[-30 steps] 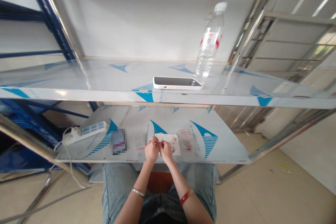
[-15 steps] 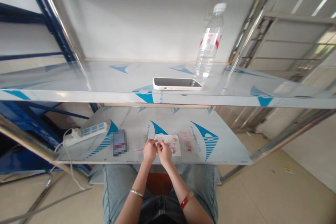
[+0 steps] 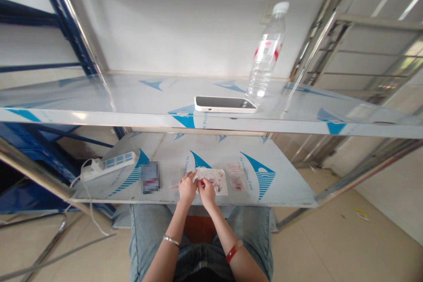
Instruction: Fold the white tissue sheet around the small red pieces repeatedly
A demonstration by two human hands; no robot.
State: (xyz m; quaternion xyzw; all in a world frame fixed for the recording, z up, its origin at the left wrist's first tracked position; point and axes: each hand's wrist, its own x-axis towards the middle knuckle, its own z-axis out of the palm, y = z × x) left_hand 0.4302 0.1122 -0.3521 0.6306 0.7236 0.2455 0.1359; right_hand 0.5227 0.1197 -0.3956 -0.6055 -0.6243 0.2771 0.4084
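A white sheet [image 3: 223,188] with small dark red and pinkish pieces lies on the lower shelf. Over its left part is my left hand [image 3: 187,188], fingers bent and drawn together; whatever they grip is too small to see. My right hand [image 3: 206,191] meets it at the fingertips above the sheet, thumb and fingers pinched on something I cannot make out. A thin pink stick [image 3: 173,187] pokes out left of my left hand, partly hidden by it. Right of the sheet sits a clear packet [image 3: 237,183] with red bits, below some pink strips [image 3: 234,167].
A blurred dark packet [image 3: 151,178] and a white power strip [image 3: 115,164] with its cord lie to the left on the lower shelf [image 3: 284,185]. Overhead, the upper shelf [image 3: 148,105] carries a phone [image 3: 224,104] and a water bottle [image 3: 268,50]. My knees are under the shelf edge.
My left hand has shifted slightly left and its fingers reach a little further up. The right hand stays pinched in nearly the same place. The view has tilted slightly.
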